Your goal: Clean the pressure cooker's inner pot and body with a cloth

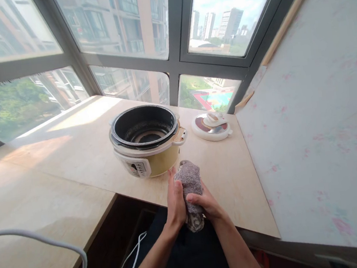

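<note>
Between my two hands is a bunched grey-purple cloth [190,184], gripped near the front edge of the wooden surface. My left hand [175,201] presses on its left side, and my right hand [208,201] wraps its right side with the thumb across the front. Just beyond my hands stands an electric pressure cooker [163,159], with its lid off and a dark inner pot [145,127] inside. A control panel is on its front left. The cooker's lid [211,126], white with a red and silver top, lies to the right of it.
The pale wooden surface [81,162] runs along the windows and has a cut-out corner at the front left. A white cable [49,241] loops over the left part. At the right rises a flower-patterned wall [321,143]. Window frames [174,52] stand behind the cooker.
</note>
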`<action>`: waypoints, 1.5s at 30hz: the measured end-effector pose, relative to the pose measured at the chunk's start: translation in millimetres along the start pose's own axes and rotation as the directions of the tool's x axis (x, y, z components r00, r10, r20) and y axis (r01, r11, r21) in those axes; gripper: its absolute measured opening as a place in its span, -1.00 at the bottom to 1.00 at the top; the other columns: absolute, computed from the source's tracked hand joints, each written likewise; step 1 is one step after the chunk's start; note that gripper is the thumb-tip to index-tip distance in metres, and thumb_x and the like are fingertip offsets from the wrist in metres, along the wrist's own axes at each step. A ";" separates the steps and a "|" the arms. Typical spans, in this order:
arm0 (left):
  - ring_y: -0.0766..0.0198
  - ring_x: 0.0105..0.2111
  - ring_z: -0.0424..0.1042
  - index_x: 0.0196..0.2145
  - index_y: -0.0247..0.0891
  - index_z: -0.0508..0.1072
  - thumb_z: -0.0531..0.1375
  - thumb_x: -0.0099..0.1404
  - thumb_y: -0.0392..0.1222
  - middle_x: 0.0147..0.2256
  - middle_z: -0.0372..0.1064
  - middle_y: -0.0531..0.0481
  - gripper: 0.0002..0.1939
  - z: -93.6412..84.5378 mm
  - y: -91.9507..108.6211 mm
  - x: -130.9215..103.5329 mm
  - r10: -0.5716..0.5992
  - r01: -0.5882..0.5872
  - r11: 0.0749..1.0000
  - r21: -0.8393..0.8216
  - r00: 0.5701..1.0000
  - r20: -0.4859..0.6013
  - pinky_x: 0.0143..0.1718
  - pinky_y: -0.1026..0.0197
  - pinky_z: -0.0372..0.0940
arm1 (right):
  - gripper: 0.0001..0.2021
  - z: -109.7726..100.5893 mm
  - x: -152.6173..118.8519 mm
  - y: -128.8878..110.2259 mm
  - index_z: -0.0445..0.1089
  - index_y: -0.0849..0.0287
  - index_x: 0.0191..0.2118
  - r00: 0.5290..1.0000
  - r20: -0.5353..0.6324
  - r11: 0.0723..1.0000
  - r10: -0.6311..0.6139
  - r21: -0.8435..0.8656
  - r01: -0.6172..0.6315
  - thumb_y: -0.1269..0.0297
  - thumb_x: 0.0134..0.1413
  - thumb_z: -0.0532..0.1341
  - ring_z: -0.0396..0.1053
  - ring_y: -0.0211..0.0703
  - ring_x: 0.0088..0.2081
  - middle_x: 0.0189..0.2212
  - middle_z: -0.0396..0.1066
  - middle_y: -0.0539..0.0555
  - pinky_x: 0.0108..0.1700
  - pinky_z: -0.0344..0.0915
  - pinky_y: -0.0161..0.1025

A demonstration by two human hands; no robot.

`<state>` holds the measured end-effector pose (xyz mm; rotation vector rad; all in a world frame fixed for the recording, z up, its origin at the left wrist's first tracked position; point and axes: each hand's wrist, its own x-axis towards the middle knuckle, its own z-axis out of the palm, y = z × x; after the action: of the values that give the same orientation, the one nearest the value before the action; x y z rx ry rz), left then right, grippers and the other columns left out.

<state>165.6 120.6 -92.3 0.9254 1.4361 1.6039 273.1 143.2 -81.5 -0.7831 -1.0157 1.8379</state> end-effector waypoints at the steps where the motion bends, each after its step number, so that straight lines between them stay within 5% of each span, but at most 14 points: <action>1: -0.04 0.45 -0.10 0.29 -0.27 0.33 -0.03 0.37 0.44 0.38 0.10 -0.25 -0.16 -4.8 -1.3 0.0 0.032 -0.032 0.999 0.039 0.999 0.011 0.47 -0.08 -0.27 | -0.31 4.3 1.9 1.9 0.37 0.11 0.06 1.000 -0.023 1.000 0.007 0.019 -0.007 0.15 -0.25 0.56 0.51 0.06 -0.02 -0.04 0.53 0.12 0.12 0.40 -0.02; 4: -0.05 0.42 -0.01 0.24 -0.25 0.40 -0.09 0.41 0.42 0.33 0.19 -0.26 -0.20 -21.1 -2.2 0.4 0.099 -0.104 0.991 0.087 0.994 0.051 0.46 -0.10 -0.21 | -0.39 18.4 8.5 8.6 0.38 0.15 -0.01 0.991 -0.130 0.999 -0.025 0.021 0.028 0.14 -0.22 0.53 0.53 0.03 -0.12 -0.14 0.55 0.11 0.00 0.46 -0.06; 7: -0.05 0.26 0.27 0.06 -0.23 0.52 -0.11 0.49 0.27 0.21 0.33 -0.26 -0.37 -43.4 6.6 5.0 0.250 -0.247 0.964 0.098 0.968 -0.026 0.29 -0.12 0.17 | -0.36 29.1 16.5 14.9 0.36 0.17 0.05 0.949 -0.266 0.982 -0.170 -0.120 0.143 0.12 -0.17 0.51 0.53 0.04 -0.12 -0.12 0.54 0.13 -0.01 0.48 -0.03; 10: 0.02 0.13 0.38 -0.02 -0.24 0.49 0.04 0.48 0.06 0.07 0.41 -0.22 -0.62 -74.0 28.0 25.6 0.468 -0.424 0.883 0.202 0.831 -0.301 0.07 -0.02 0.34 | -0.35 36.8 26.9 19.6 0.34 0.19 0.11 0.875 -0.337 0.912 -0.348 -0.338 0.233 0.08 -0.08 0.49 0.51 0.05 -0.07 -0.05 0.50 0.18 0.04 0.46 0.02; 13: 0.07 0.09 0.39 -0.01 -0.24 0.40 0.19 0.34 -0.08 0.02 0.40 -0.17 -0.69 -109.5 56.8 72.6 0.475 -0.389 0.880 0.272 0.708 -0.523 0.11 0.02 0.30 | -0.38 49.9 39.1 21.8 0.31 0.17 0.19 0.790 -0.204 0.717 -0.577 -0.591 0.371 0.09 0.05 0.42 0.43 0.09 0.07 0.04 0.42 0.23 0.15 0.39 0.09; 16: 0.08 0.11 0.37 -0.01 -0.22 0.35 0.20 0.27 -0.07 0.06 0.38 -0.17 -0.64 -141.4 82.6 138.2 0.365 -0.269 0.931 0.248 0.726 -0.583 0.16 0.02 0.26 | -0.36 73.0 50.8 22.8 0.21 0.13 0.32 0.675 0.063 0.401 -0.735 -0.762 0.508 0.22 0.14 0.33 0.33 0.10 0.18 0.12 0.28 0.27 0.20 0.34 0.07; 18: 0.05 0.15 0.34 -0.02 -0.22 0.35 0.22 0.24 -0.03 0.11 0.36 -0.18 -0.61 -156.6 93.8 180.8 0.274 -0.205 0.961 0.188 0.808 -0.522 0.19 0.01 0.23 | -0.32 91.8 57.2 24.4 0.19 0.12 0.35 0.644 0.176 0.260 -0.744 -0.812 0.522 0.31 0.11 0.29 0.33 0.10 0.15 0.10 0.23 0.28 0.14 0.39 0.02; 21: 0.00 0.20 0.30 -0.05 -0.21 0.40 0.25 0.22 0.11 0.15 0.36 -0.18 -0.56 -168.7 100.7 228.1 0.127 -0.094 0.989 0.117 0.938 -0.322 0.20 -0.03 0.22 | -0.29 120.5 63.2 26.3 0.24 0.11 0.34 0.687 0.227 0.176 -0.690 -0.868 0.464 0.37 0.02 0.28 0.34 0.08 0.09 0.06 0.21 0.25 0.10 0.41 -0.04; 23: -0.02 0.22 0.29 -0.02 -0.20 0.41 0.28 0.19 0.16 0.18 0.35 -0.17 -0.48 -170.4 100.7 246.9 0.085 -0.067 0.993 0.098 0.976 -0.199 0.22 -0.04 0.21 | -0.27 138.5 64.6 22.6 0.24 0.10 0.36 0.748 0.243 0.147 -0.618 -0.899 0.413 0.38 0.01 0.28 0.33 0.07 0.09 0.05 0.20 0.24 0.13 0.38 -0.07; 30: -0.01 0.25 0.28 0.13 -0.32 0.37 0.23 0.21 -0.05 0.29 0.23 -0.25 -0.44 -157.8 96.6 273.6 0.067 -0.049 0.994 0.099 0.982 -0.179 0.28 0.02 0.16 | -0.16 186.6 63.3 -42.6 0.04 -0.02 0.46 0.973 0.194 -0.095 -0.125 -0.978 0.183 0.18 0.07 0.28 0.46 0.11 -0.10 0.00 0.31 0.22 -0.09 0.46 -0.03; 35: 0.01 0.24 0.30 0.12 -0.30 0.41 0.20 0.16 -0.10 0.28 0.26 -0.18 -0.44 -154.0 93.2 273.3 0.067 -0.066 0.998 0.008 0.986 -0.154 0.29 0.06 0.16 | -0.10 202.8 75.4 -78.6 -0.01 0.23 0.45 0.959 0.262 -0.320 0.109 -0.904 0.283 0.09 0.04 0.28 0.52 0.19 -0.15 -0.01 0.42 0.36 -0.20 0.45 -0.03; 41: 0.01 0.13 0.39 0.02 -0.32 0.49 0.23 0.09 -0.08 0.13 0.43 -0.17 -0.47 -155.1 95.6 264.5 0.099 -0.102 0.995 -0.006 0.974 -0.202 0.20 0.05 0.26 | -0.38 207.9 90.9 -96.0 0.28 0.26 0.12 0.914 0.340 -0.241 0.223 -0.889 0.389 -0.02 0.01 0.27 0.54 0.21 -0.21 -0.23 0.54 0.26 -0.23 0.41 -0.06; 45: 0.01 0.08 0.43 -0.02 -0.32 0.51 0.26 0.07 -0.06 0.06 0.47 -0.17 -0.48 -157.0 94.7 266.8 0.096 -0.099 0.995 -0.005 0.973 -0.210 0.17 0.03 0.27 | -0.38 194.8 83.2 -105.7 0.27 0.25 0.16 0.910 0.330 -0.232 0.251 -0.892 0.387 0.02 0.03 0.27 0.53 0.19 -0.27 -0.23 0.55 0.25 -0.27 0.34 -0.10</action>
<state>-98.5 287.9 -8.0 0.8497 1.5387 1.8280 118.9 184.5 93.4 -1.1238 -2.9618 0.4863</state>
